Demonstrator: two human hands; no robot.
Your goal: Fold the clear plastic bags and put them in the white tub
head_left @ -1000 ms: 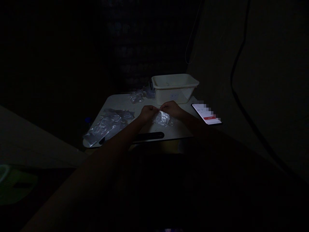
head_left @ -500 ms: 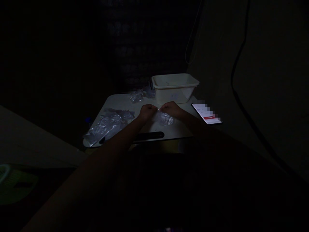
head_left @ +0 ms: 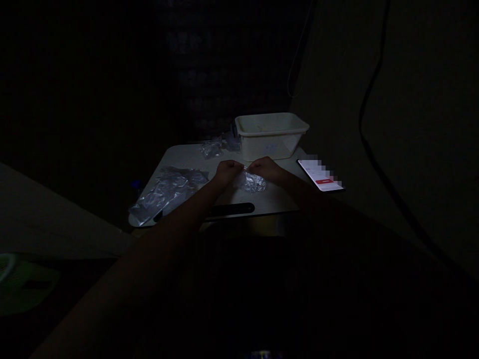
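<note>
A small clear plastic bag (head_left: 255,182) hangs between my two hands over the middle of the white table (head_left: 279,199). My left hand (head_left: 228,171) pinches its upper edge from the left. From the right, my right hand (head_left: 266,168) pinches the same edge, its fingertips close to those of the left. The bag is crumpled and shiny; what it holds, if anything, is too dark to make out. To the left of my left hand lies a pile of clear plastic bags (head_left: 170,192).
A white plastic tub (head_left: 267,144) stands at the back right, with another clear bag (head_left: 212,148) to its left. A lit phone (head_left: 322,177) lies at the right edge. A dark slot (head_left: 232,209) runs along the table's front. A green basket (head_left: 26,286) is at lower left.
The small bag has shifted slightly left and its crumpled lower part has changed shape. Both hands keep nearly the same place and still pinch its edge.
</note>
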